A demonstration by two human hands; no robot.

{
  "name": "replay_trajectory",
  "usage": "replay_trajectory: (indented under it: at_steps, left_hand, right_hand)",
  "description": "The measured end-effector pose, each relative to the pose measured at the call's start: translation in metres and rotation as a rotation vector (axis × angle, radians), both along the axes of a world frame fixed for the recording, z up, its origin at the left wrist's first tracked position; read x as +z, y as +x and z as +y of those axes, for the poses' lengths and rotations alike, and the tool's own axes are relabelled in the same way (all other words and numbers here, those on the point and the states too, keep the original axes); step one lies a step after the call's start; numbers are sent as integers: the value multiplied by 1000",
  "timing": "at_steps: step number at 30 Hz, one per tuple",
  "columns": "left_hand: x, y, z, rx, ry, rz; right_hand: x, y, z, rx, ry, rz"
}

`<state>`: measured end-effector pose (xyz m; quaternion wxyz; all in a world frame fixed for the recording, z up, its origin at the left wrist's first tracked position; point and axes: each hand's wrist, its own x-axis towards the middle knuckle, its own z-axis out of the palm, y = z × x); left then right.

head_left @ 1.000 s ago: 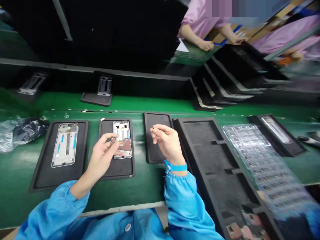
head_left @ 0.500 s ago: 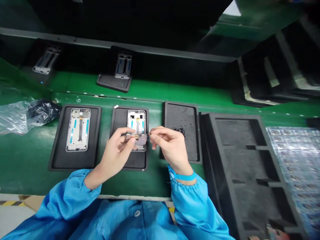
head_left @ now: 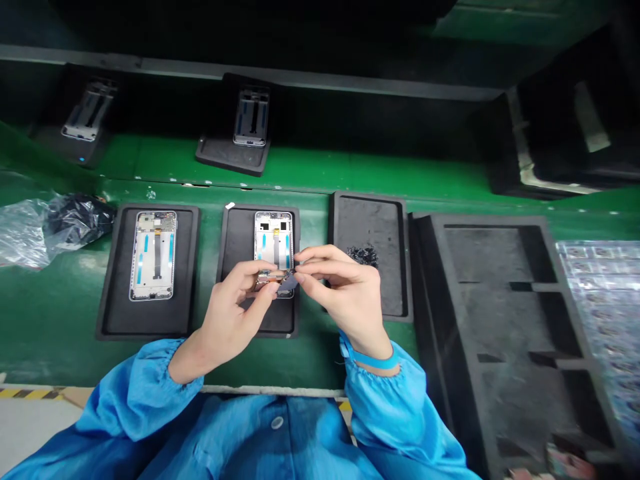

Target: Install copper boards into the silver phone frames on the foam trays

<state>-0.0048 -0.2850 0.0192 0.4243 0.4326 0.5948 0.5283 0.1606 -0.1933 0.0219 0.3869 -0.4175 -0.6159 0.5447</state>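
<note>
Moderate light falls on the green bench [head_left: 320,363] around the grip; beyond it, shadow deepens and the far phone frames [head_left: 245,117] look dim; pale glare marks the plastic bag [head_left: 25,230], well left; glints and blur on the clear trays [head_left: 600,287], far right; gripped circuit board [head_left: 289,283] slightly soft; outer edges stretch.

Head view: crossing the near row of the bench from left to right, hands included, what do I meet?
Plastic bag → black tray bearing a phone frame → left hand → circuit board → right hand → large compartment tray → clear plastic tray.
</note>
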Motion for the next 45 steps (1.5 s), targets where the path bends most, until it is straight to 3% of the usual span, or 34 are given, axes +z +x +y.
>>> replay_trajectory:
  at_steps: [5,12,18,30,38,45]
  left_hand:
    - [-3,1,-3,-7,111,75]
    - [-3,2,-5,-1,149,156]
    - [-8,1,-8,-10,187,181]
    - [-8,-5,-4,-160,419,260]
    - [-8,-8,-2,-202,499,287]
    - [-14,-4,-6,-142,426,167]
  right_hand:
    - [-2,1,-4,-8,100,-4]
    - [1,-1,-8,-26,305,-73]
    - [-3,0,-9,-20,311,-2]
    - [-6,3,-5,2,576,89]
    - [-4,7,-6,46,441,161]
    - [-5,8,-6,52,344,169]
